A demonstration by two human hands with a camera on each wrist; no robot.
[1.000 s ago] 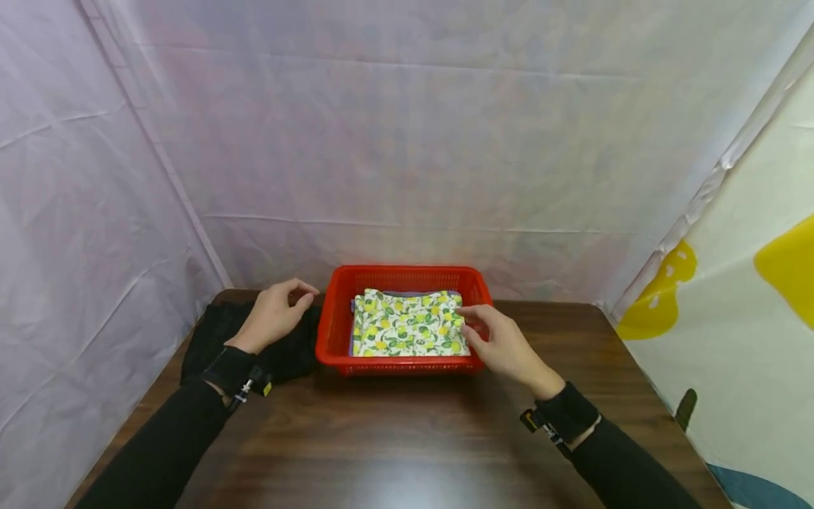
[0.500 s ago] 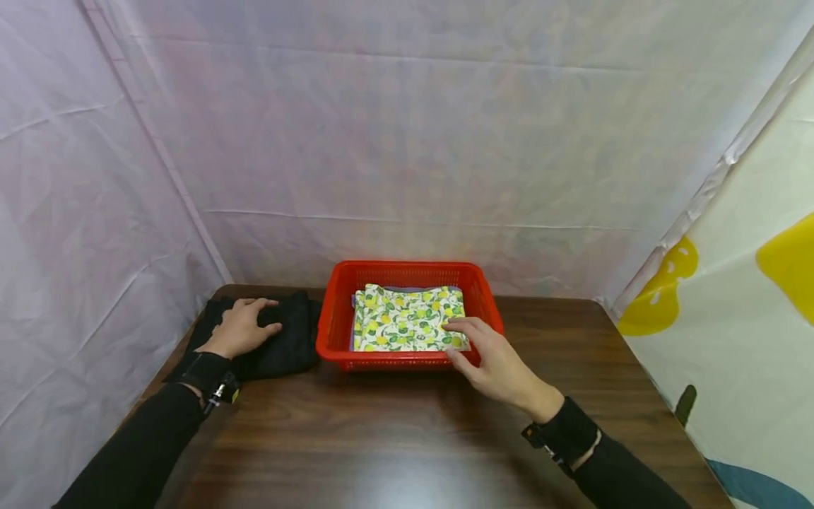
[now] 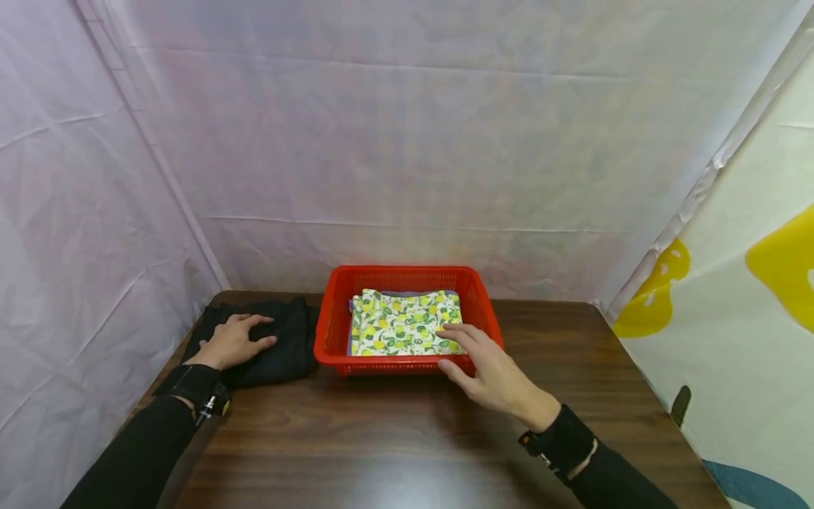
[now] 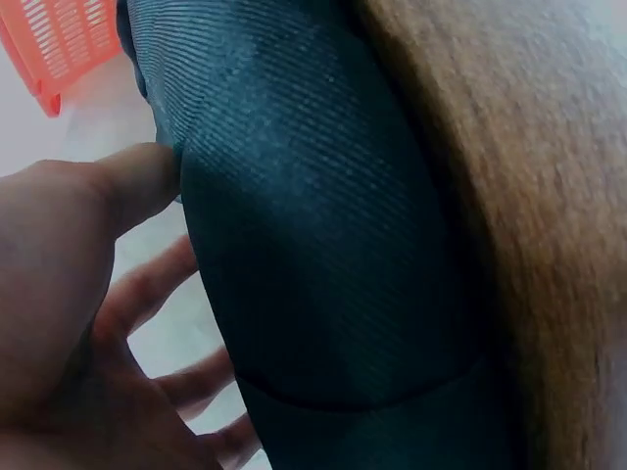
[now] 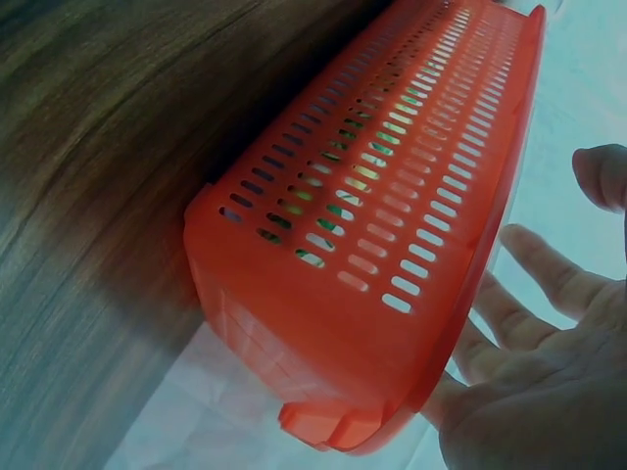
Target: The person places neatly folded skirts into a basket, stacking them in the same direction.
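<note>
My left hand [image 3: 230, 344] rests with fingers spread on a folded black cloth [image 3: 289, 350] at the table's left. In the left wrist view, the thumb touches the edge of the dark ribbed cloth [image 4: 294, 215], and the fingers reach along its far side. A red plastic basket [image 3: 394, 367] stands just right of this cloth. Inside it lies a folded white cloth with a lemon print [image 3: 407, 326], over a purple cloth that peeks out behind. My right hand [image 3: 492, 375] hovers at the basket's front right rim, fingers apart and holding nothing.
The brown wooden table [image 3: 356, 438] reaches back to a pale fabric wall [image 3: 407, 155]. Another pale fabric wall [image 3: 51, 247] runs along the left. On the right hangs fabric with yellow shapes [image 3: 655, 297].
My left hand has moved left from above the black cloth's right part and come down onto the cloth. The right hand has shifted slightly left and nearer the basket's front edge.
</note>
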